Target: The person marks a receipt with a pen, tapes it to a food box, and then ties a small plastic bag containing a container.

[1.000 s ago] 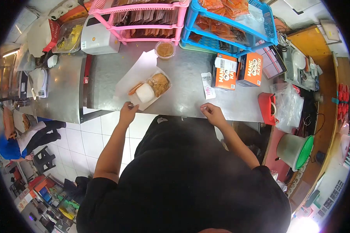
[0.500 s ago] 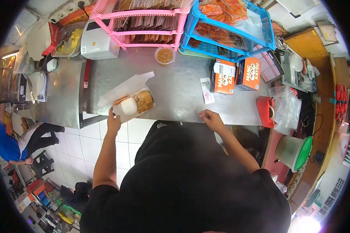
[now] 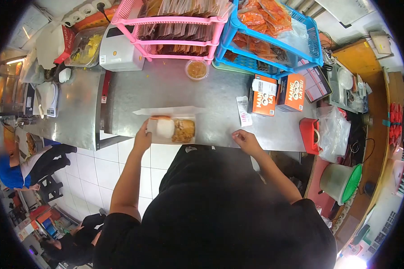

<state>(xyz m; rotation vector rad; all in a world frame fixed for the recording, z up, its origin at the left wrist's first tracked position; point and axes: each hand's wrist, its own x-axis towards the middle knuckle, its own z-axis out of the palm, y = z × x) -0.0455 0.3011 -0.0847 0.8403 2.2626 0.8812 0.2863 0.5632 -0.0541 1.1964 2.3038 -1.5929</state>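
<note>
My left hand (image 3: 142, 136) grips the left side of an open paper box (image 3: 186, 110) at the front edge of the steel counter (image 3: 220, 107). Inside the box lie a mound of white rice (image 3: 165, 127) and a piece of brown fried food (image 3: 184, 131). The box's lid stands open toward the back. My right hand (image 3: 245, 140) rests at the counter's edge, fingers pinched together; what they hold, if anything, is too small to name. Just behind it lies a printed paper slip (image 3: 244, 111). A lidded cup of brown sauce (image 3: 196, 69) stands farther back.
Pink (image 3: 175, 42) and blue racks (image 3: 269, 40) with packets stand at the back. Two orange boxes (image 3: 263, 96) are right of centre, a red tape dispenser (image 3: 309, 135) farther right. A person in blue (image 3: 11, 172) is at the far left, another person in dark clothes at lower left.
The food box has turned to lie square with the counter edge, and my left hand has shifted onto its left side. My right hand has barely moved. A person at lower left shows more.
</note>
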